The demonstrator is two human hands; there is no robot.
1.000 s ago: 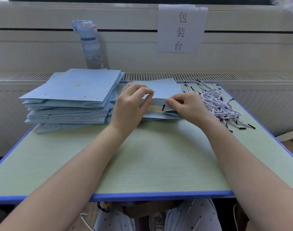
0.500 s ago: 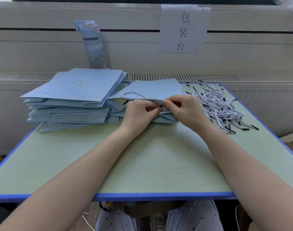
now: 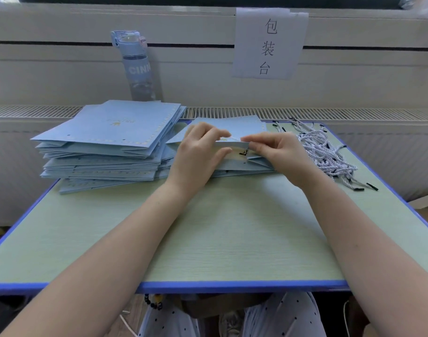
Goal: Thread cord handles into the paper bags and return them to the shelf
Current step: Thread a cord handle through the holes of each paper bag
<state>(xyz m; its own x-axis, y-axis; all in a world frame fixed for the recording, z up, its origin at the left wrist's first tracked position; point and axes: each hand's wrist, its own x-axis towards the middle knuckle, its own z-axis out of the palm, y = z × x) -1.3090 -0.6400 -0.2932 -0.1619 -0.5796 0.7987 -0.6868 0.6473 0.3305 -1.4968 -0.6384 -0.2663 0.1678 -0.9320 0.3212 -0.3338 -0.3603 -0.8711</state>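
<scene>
A flat light-blue paper bag lies at the middle back of the table, its near rim lifted open. My left hand grips that upper rim, fingers on top and thumb beneath. My right hand pinches a white twisted cord at the rim; the cord's black tip shows under the lifted flap, and a short stretch of cord lies along the top edge. A pile of loose white cords with black tips sits just right of my right hand.
A tall stack of flat blue paper bags fills the table's back left. A blue water bottle stands behind it on the ledge. A paper sign hangs on the wall. The green table has a blue edge.
Both hands rose from the bag's near fold to its upper rim. The flap is lifted higher, and the cord's black tip now shows beneath it.
</scene>
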